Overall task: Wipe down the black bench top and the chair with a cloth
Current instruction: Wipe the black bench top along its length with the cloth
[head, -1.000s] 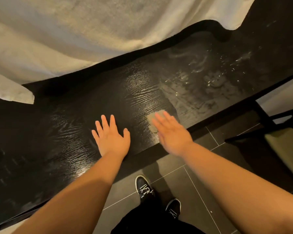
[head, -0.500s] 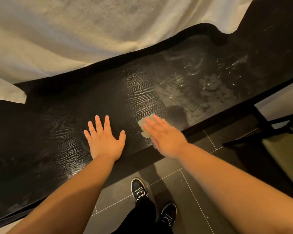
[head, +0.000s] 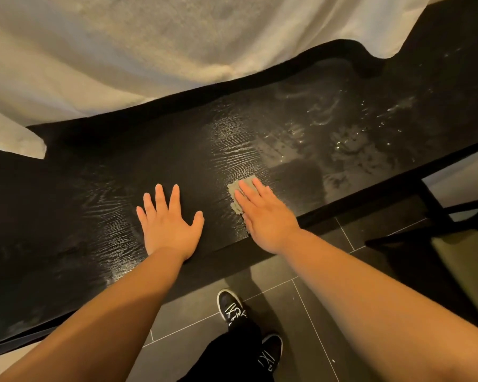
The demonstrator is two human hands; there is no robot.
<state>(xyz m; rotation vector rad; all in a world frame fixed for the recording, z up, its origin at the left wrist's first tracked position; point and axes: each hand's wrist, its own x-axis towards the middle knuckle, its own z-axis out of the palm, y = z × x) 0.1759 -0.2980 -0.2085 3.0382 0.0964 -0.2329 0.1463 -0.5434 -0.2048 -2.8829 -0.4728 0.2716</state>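
Two hands lie flat on the black bench top (head: 94, 175), with both bare forearms reaching in from the lower part of the view. The left hand (head: 169, 224) is palm down and spread wide, fingers straight, thumb splayed to the right. It holds nothing and rests on bare wood. The right hand (head: 262, 216) sits just beside it, also palm down, its straight fingers close together and angled toward the upper left. It presses a small grey cloth (head: 233, 193) flat against the surface, with no finger curled round it. The cloth shows past the fingertips and along the hand's left side, and the rest is hidden under the palm.

Both hands are near the bench's front edge; the heel of the right one overlaps that edge, and its wrist hangs over the tiled floor (head: 301, 299). To the left of the left hand runs a long stretch of grained top. To the right of the cloth the surface carries glistening streaks and droplets (head: 342, 128). White fabric (head: 149, 51) drapes along the far edge, and one fold of it (head: 11, 142) lies on the top at the far left. The chair (head: 469, 271) stands low at the right, well apart from both hands. Two black shoes (head: 231, 307) stand on the tiles just in front of the bench.
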